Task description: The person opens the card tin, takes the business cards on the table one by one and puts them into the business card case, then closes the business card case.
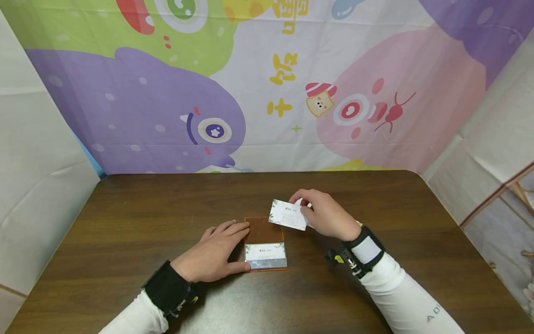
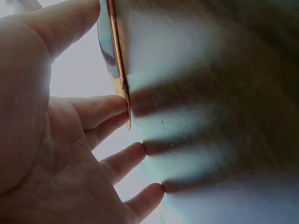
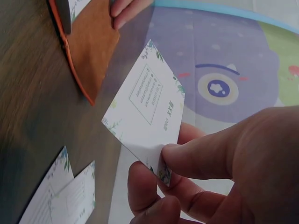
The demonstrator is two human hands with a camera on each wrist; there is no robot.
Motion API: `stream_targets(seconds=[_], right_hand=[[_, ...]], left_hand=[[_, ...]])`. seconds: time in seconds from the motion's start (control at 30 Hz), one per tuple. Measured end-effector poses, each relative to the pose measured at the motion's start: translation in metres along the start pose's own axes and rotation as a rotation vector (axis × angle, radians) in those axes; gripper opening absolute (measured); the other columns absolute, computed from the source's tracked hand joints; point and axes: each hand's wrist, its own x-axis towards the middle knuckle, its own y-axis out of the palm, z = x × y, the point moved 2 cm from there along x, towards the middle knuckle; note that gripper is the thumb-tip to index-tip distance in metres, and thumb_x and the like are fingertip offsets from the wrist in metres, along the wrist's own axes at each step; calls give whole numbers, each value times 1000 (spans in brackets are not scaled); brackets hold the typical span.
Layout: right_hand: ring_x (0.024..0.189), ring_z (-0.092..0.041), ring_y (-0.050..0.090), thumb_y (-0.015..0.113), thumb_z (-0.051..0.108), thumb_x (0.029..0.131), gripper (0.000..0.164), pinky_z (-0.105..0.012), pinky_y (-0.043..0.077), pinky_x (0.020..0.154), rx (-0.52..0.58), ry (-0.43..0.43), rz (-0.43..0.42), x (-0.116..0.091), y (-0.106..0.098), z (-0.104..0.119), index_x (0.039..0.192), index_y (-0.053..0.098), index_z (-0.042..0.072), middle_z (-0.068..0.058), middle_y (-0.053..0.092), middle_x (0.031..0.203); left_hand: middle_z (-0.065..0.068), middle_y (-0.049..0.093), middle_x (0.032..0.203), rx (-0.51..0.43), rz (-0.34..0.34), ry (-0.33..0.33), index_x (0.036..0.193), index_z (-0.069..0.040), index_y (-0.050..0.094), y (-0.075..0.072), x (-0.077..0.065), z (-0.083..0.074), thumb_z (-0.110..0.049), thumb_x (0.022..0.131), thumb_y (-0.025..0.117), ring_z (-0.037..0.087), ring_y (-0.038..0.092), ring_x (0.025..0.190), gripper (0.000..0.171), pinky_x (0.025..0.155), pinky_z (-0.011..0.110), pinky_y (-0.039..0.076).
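A brown leather card holder (image 1: 262, 230) lies unfolded on the table; a white business card (image 1: 265, 251) sits in its grey lower pocket. My left hand (image 1: 214, 253) rests at the holder's left side, fingers fairly straight. Its thumb (image 1: 238, 267) touches the pocket's corner and a forefinger meets the upper edge, while other fingertips (image 2: 154, 189) press the tabletop. Above the holder's upper right corner, my right hand (image 1: 327, 213) pinches a white business card (image 3: 147, 100) with printed text and green leaf corners. The thumb lies over the card, the other fingers behind it.
More white cards (image 3: 70, 198) lie on the table in the right wrist view, mostly hidden by the hand in the head view. The dark wooden table (image 1: 137, 218) ends at a cartoon-printed cloth (image 1: 275, 148). White sheets (image 1: 37, 176) hang at the sides.
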Motion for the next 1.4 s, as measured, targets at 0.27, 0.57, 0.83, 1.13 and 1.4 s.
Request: stream_targets(seconds=[0.27,0.57,0.83,1.13,1.4], right_hand=[[92,-23,59,58,0,104,26,-37,51,77,7,-20,14,5,10,11,118,75,14,-4,67,105],[91,-19,58,57,-1,104,27,-38,52,81,16,-86,44,6,20,22,117,76,14,2,69,102],[93,-17,61,56,0,105,28,-38,53,85,8,-124,62,8,31,26,118,75,14,2,69,106],[91,-16,61,58,-3,103,27,-38,53,85,1,-164,75,8,41,31,115,76,14,2,69,102],[88,-17,58,58,0,105,25,-37,52,81,0,-133,120,7,47,34,116,75,15,2,67,100]], left_hand=[[11,41,166,-10,1,3,161,-4,44,0,0,0,-53,98,74,39,30,156,86,114,70,31],[11,42,166,-10,-3,-2,161,-3,45,-1,0,0,-53,97,75,39,30,156,87,114,69,31],[11,40,167,-16,10,-3,162,-4,44,0,0,1,-54,98,74,39,29,156,86,115,69,31],[10,40,167,-13,5,-1,162,-5,44,0,0,1,-53,98,74,41,30,156,86,115,70,31],[11,42,166,-14,-3,0,160,-4,47,0,0,1,-53,97,75,41,30,156,84,115,70,31]])
